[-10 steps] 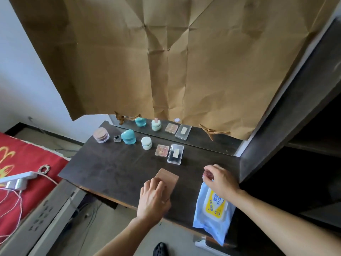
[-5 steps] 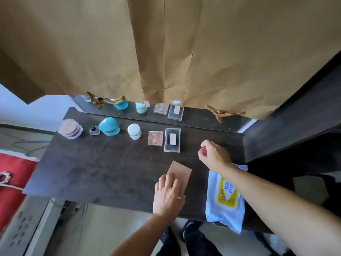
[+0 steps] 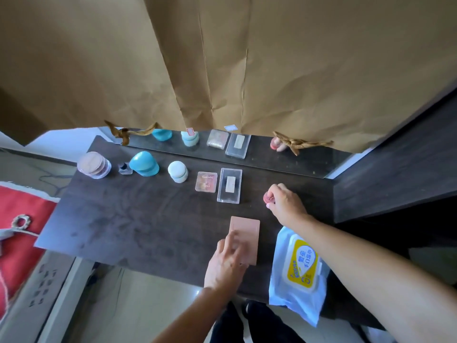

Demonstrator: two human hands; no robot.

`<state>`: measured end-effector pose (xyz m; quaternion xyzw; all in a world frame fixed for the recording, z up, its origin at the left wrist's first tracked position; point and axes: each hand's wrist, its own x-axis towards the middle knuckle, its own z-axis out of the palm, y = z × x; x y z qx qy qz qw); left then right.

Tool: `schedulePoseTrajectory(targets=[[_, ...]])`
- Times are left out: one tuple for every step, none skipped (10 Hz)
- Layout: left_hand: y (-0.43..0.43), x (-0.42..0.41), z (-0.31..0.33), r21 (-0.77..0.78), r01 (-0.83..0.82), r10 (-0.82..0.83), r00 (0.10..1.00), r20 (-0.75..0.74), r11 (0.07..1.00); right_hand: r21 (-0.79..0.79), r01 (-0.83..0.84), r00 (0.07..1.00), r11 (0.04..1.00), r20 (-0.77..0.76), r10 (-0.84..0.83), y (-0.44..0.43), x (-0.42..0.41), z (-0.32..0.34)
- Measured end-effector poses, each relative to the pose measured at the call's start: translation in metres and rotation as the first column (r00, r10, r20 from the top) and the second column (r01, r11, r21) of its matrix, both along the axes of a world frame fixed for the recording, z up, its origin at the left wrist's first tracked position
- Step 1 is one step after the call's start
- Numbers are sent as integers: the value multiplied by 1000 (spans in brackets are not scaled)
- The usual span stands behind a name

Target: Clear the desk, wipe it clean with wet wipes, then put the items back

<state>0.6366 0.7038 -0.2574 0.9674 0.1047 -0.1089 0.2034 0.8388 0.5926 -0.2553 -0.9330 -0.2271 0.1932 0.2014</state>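
R hand (image 3: 286,205) w/ pink pot (image 3: 268,198) now further back from wipes pack (image 3: 300,266)

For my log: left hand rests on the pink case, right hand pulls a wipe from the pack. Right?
No. The head view shows the right hand pinching a small pink round item, off the wipes pack. The left hand does rest on the pink case.

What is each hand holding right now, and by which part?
The right hand pinches a small pink round item by its edge. The left hand grips nothing; its fingers lie flat on the near end of the pink case.
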Motion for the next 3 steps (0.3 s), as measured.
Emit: schedulePoseTrajectory(targets=[[-3,-1,3,-2,-21,21,1000,-3,1000,20,-57,998,998,-31,57,-8,3,2],[-4,3,15,55,17,-14,998,-66,998,-27,-95,995,995,-20,94,-20,0,15],[-9,4,27,132,49,-39,996,-79,990,-1,6,997,1000,82,-6,-43,-13,21]])
